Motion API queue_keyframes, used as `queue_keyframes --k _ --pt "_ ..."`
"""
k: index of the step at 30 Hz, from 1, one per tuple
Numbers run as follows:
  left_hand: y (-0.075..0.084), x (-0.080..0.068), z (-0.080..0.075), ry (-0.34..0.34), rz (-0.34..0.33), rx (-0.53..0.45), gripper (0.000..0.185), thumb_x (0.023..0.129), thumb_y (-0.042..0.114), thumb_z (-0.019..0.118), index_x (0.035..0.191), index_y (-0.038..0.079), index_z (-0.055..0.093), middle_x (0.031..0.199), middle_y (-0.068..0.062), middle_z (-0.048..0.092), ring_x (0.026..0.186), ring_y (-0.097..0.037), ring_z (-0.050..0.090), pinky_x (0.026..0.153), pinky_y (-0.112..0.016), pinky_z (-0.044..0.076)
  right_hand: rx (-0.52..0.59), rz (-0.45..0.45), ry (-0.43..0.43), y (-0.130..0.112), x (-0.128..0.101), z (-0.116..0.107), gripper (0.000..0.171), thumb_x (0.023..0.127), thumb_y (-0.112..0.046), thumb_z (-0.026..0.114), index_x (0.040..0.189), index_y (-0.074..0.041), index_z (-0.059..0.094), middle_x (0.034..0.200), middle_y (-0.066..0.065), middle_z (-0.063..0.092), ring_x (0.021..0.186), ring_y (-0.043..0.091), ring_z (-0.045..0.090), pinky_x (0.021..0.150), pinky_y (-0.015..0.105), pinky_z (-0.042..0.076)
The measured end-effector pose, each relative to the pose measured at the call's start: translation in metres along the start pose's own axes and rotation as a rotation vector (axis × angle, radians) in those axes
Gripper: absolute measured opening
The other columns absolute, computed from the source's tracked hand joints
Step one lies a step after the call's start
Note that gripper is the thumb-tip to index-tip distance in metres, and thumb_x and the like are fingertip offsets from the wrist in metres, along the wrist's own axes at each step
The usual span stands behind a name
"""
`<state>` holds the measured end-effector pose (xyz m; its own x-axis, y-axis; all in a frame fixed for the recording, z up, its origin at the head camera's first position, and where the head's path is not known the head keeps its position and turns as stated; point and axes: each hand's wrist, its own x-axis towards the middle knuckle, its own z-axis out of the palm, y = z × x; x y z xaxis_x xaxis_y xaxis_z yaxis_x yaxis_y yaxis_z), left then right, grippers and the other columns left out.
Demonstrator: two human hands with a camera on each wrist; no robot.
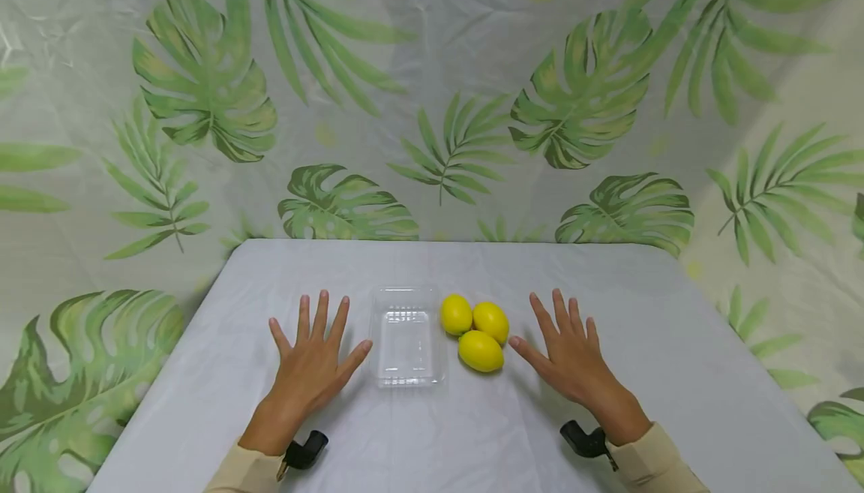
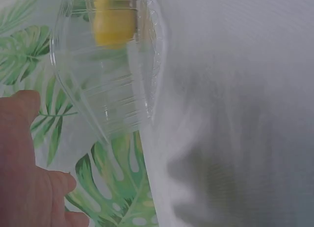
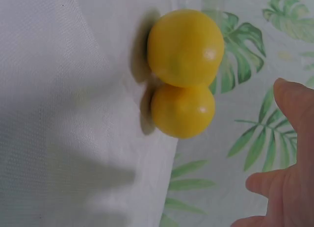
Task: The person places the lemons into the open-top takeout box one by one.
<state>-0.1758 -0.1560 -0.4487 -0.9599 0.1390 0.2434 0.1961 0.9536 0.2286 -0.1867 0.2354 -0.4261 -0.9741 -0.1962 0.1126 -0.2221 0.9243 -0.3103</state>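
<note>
A clear plastic clamshell container [image 1: 407, 343] lies in the middle of the table, and through its wall a yellow shape shows in the left wrist view. Just right of it, three yellow lemons [image 1: 481, 351] sit in a close cluster; two lemons [image 3: 185, 48] are visible in the right wrist view. My left hand [image 1: 310, 365] is spread with straight fingers left of the container, holding nothing. To the right of the lemons, my right hand [image 1: 570, 354] is spread the same way, its thumb nearest the front lemon and its grasp empty.
A white cloth covers the table [image 1: 432, 440], whose far edge meets a leaf-patterned curtain [image 1: 445, 155]. Each wrist carries a small black camera [image 1: 307, 449] below the hand. Shadows of the hands fall on the cloth.
</note>
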Motion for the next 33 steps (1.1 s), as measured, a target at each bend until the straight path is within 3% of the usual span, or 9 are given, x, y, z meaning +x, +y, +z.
queue_keyframes --k 5,12,17,24,33 --pt "0.001 0.004 0.002 -0.001 0.002 -0.026 0.084 0.092 0.072 0.030 0.156 0.020 0.016 0.161 -0.013 0.001 0.146 -0.033 -0.014 0.103 -0.073 -0.015 0.013 -0.009 0.002 0.001 0.002 -0.001 0.085 0.092 -0.065 0.042 0.156 -0.016 0.014 0.158 0.025 0.002 0.142 0.050 -0.001 0.107 0.073 0.004" --pt "0.004 0.013 0.008 -0.021 0.005 -0.137 0.082 0.094 0.068 0.030 0.156 0.018 0.016 0.161 -0.014 0.006 0.147 -0.034 -0.007 0.107 -0.071 -0.008 0.136 -0.014 -0.029 0.002 0.006 0.000 0.085 0.093 -0.061 0.046 0.156 -0.013 0.016 0.158 0.025 0.003 0.142 0.050 0.000 0.107 0.072 0.005" --pt "0.008 0.019 0.013 -0.046 0.003 -0.299 0.078 0.097 0.062 0.030 0.156 0.013 0.015 0.161 -0.016 0.006 0.147 -0.034 -0.004 0.111 -0.067 0.001 0.202 0.004 -0.054 0.003 0.009 0.002 0.084 0.093 -0.061 0.046 0.156 -0.014 0.016 0.159 0.022 0.003 0.143 0.048 0.000 0.106 0.074 0.008" --pt "0.016 0.023 0.018 -0.085 -0.021 -0.607 0.072 0.101 0.053 0.032 0.156 0.012 0.011 0.161 -0.012 0.003 0.147 -0.033 0.000 0.115 -0.061 0.009 0.281 0.006 -0.079 0.003 0.014 0.004 0.084 0.093 -0.063 0.045 0.156 -0.015 0.017 0.160 0.019 0.003 0.145 0.044 0.003 0.105 0.075 0.012" --pt "0.021 0.030 0.027 -0.071 -0.058 -0.824 0.066 0.104 0.045 0.029 0.156 0.008 0.011 0.160 -0.016 0.009 0.147 -0.034 0.008 0.117 -0.054 0.010 0.373 -0.033 -0.102 -0.003 0.025 0.009 0.082 0.094 -0.061 0.045 0.155 -0.013 0.018 0.160 0.018 0.006 0.145 0.040 0.011 0.111 0.067 0.015"
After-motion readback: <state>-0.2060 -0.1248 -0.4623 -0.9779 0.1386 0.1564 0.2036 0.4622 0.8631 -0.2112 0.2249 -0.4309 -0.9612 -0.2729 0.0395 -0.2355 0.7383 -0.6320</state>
